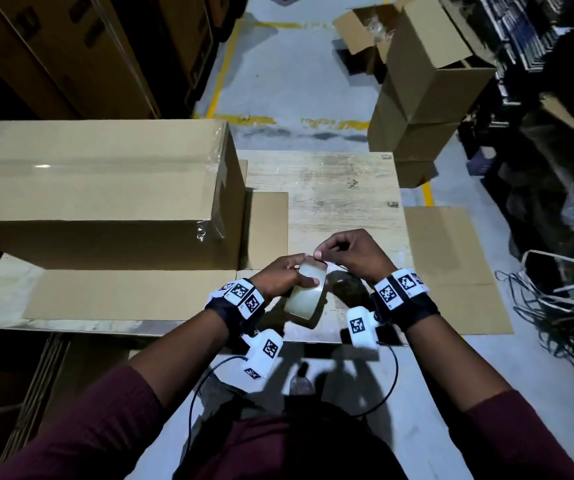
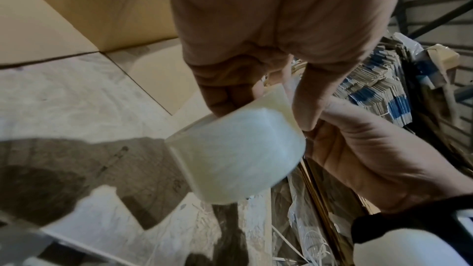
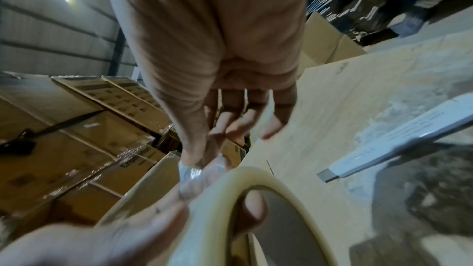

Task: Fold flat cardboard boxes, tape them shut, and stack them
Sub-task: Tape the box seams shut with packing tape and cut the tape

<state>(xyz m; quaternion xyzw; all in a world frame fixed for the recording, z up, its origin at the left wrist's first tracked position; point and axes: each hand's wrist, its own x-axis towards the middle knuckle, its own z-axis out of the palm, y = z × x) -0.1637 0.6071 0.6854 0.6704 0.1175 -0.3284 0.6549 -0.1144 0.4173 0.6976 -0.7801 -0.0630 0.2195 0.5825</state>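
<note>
Pinching the loose end of the tape (image 3: 190, 175) between my right thumb and fingertips (image 3: 194, 159), I hold it at the top of the tape roll (image 1: 306, 296), on the rim that faces away from me. My right hand (image 1: 351, 258) is curled over this end from the right side. My left hand (image 1: 280, 280) grips the roll itself: the fingers wrap the outer face, and one finger goes into the core (image 3: 252, 207), as the right wrist view shows. The roll stands on edge in the air over the near edge of the table (image 1: 344, 195), with its hole axis pointing roughly left to right, so I judge the strip must be pulled away toward the right or forward.

To the left of both hands, well apart, the closed box (image 1: 98, 188) stands on the table, its long axis left to right, with tape already shining along the top seam. My left hand is the nearer one to it. Flat cardboard (image 1: 122, 296) lies under and before it.
</note>
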